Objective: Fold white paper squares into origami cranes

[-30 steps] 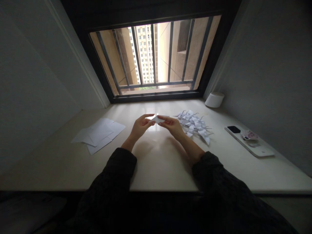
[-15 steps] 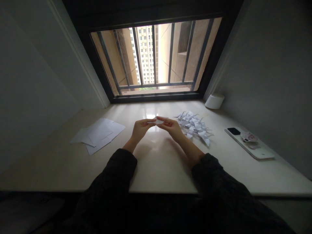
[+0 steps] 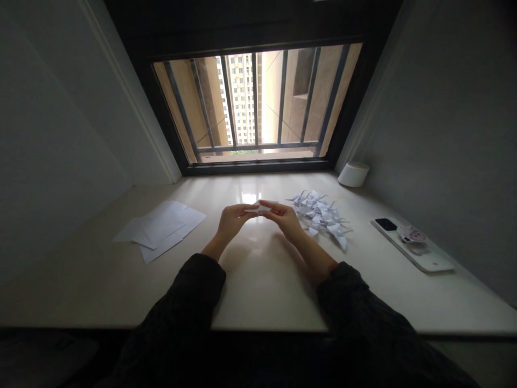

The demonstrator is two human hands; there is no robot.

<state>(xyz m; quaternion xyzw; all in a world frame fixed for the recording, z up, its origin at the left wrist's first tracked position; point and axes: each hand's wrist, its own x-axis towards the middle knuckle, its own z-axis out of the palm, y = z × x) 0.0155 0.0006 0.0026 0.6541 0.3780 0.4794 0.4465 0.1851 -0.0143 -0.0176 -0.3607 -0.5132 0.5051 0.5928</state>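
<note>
Between my two hands is a small piece of folded white paper, raised a little over the pale counter. My left hand pinches its left side between thumb and fingers. On the other side, my right hand grips it the same way, with the fingertips of both hands nearly meeting. Much of the paper is covered by my fingers, so its exact folded shape cannot be made out. Just right of my right hand lies a heap of white folded paper cranes.
Loose white paper sheets overlap on the left of the counter. A phone with a round grip on its back lies at the right. Behind it, a white cylindrical object stands by the wall. A barred window closes off the back.
The whole view has shifted slightly, so things sit a little lower in the picture. Both hands still hold the folded paper, and a bit more of it shows between the fingertips.
</note>
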